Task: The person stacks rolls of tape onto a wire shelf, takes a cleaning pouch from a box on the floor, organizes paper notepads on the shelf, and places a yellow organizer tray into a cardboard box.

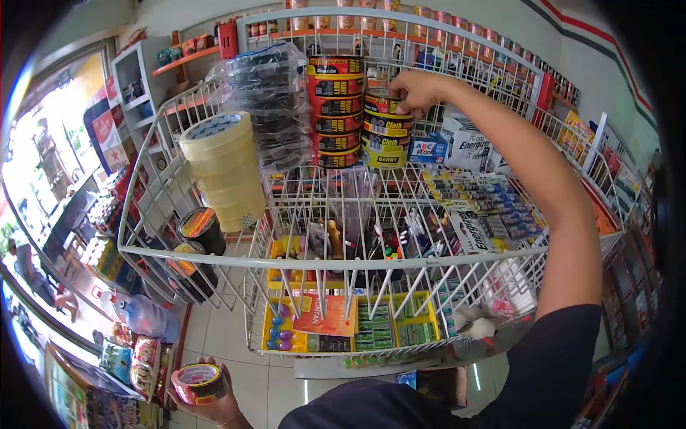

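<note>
Low at the left, my left hand (207, 407) holds a roll of tape (198, 382) with a red and black side, its open core facing up. My right hand (421, 91) reaches across the wire basket to a stack of cloth tape rolls (386, 129). Its fingers are closed on the top roll (384, 105), which rests on the stack. Just left of that rises a taller column of black and red heavy duty tape rolls (336, 114). Beside it stands a plastic-wrapped stack of black tape (264, 107). Clear tape rolls (223, 168) lean in the basket's left part.
The white wire basket rim (343, 264) runs across in front of me. Battery packs (493, 200) and an Energizer box (468, 143) fill the right side. Below are pens and a yellow tray (393, 303) of small goods. A water bottle (146, 317) and snack bags stand lower left.
</note>
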